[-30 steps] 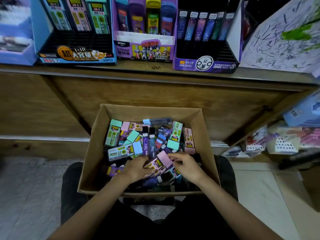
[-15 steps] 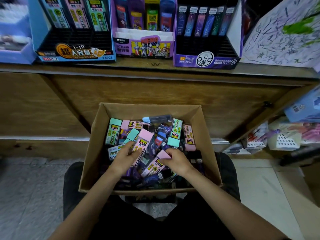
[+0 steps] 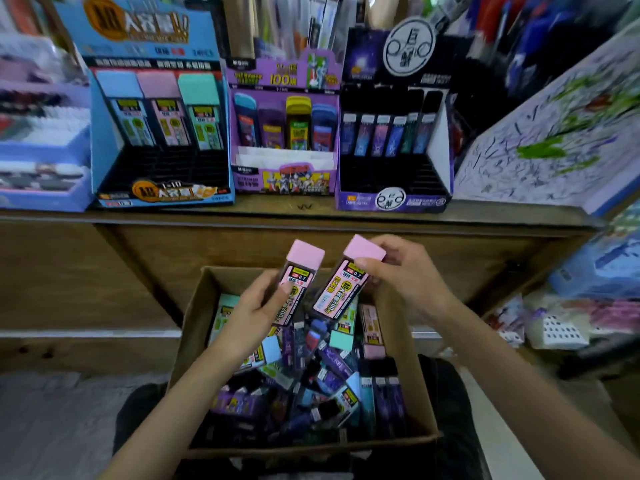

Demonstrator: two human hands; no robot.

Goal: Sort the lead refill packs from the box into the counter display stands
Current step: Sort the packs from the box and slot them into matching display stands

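A cardboard box (image 3: 194,327) on my lap holds several mixed lead refill packs. My left hand (image 3: 256,306) grips a pink-capped refill pack (image 3: 300,271) above the box. My right hand (image 3: 405,271) pinches a second pink-capped pack (image 3: 346,282) near its cap. Both packs are lifted and tilted, caps pointing toward the counter. On the counter stand three display stands: a blue stand (image 3: 156,133) with blue, pink and teal packs, a purple middle stand (image 3: 284,140), and a dark stand (image 3: 394,150) with slim dark packs.
The wooden counter edge (image 3: 311,216) runs across just beyond the box. A blue tray of goods (image 3: 41,140) sits at the far left. A scribbled white board (image 3: 554,133) leans at the right, with cluttered shelves (image 3: 571,323) below it.
Both hands have risen out of the box, each lifting a pink-capped pack toward the counter. The camera has tilted up, showing more of the stands.
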